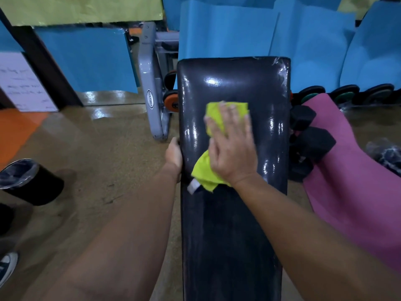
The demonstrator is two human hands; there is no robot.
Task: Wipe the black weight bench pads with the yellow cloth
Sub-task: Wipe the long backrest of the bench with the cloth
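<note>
Bench pad (pixel 234 224), black and glossy, runs up the middle of the frame. At its centre the right hand (pixel 233 148) lies flat, fingers straight, pressing the yellow cloth (pixel 213 118) onto it. The left hand (pixel 173 156) curls around the pad's left edge. A pink mat (pixel 355 187) lies right; a black bin (pixel 28 181) lower left.

Pink mat (pixel 355 181) right; black bin (pixel 32 183) left; dumbbells (pixel 308 140) between.
</note>
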